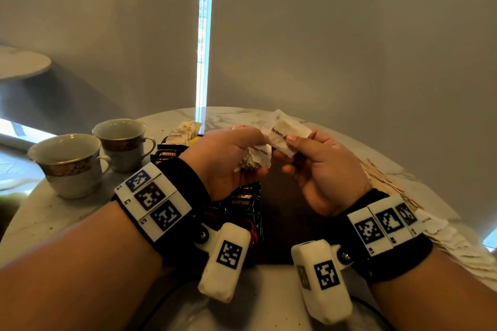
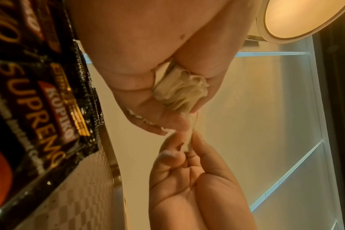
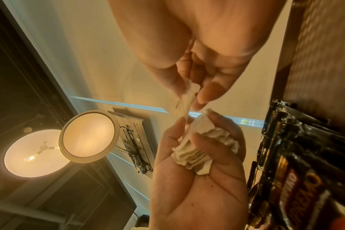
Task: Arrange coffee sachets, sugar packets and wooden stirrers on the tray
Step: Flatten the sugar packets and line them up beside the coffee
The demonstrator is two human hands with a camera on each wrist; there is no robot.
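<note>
Here both hands hover above the dark tray [image 1: 285,223], mid-table, not touching it. The left hand [image 1: 228,158] has its fingers curled around a bunch of white sugar packets [image 1: 255,160], thumb tip pressed on the end of one more. That single brown sugar packet [image 1: 287,133] is pinched between the thumb and forefinger of the right hand [image 1: 322,169]; the other right fingers are loosely curled and hold nothing. The packet bridges the two hands, raised above the tray's far part.

Edges: the round marble table [image 1: 67,217] curves off close on the left and right; its far rim sits just behind the hands, near the grey wall. The near tray edge lies between the two wrists. The middle and right of the tray show bare dark surface under the hands.

On the tray's left part lie black Kopiko coffee sachets [image 1: 244,201], overlapped, their serrated ends reaching the tray edge in the left wrist view. More black sachets [image 1: 168,154] lie beyond the left wrist, beside a pale heap of packets [image 1: 184,130]; whether that heap is on the tray I cannot tell.

Two cups [image 1: 70,164] stand on the table left of the tray, upright, touching or nearly so; their insides look empty from here. Wooden stirrers [image 1: 382,180] fan out on the table right of the tray, with more white packets [image 1: 457,244] near the right edge.
</note>
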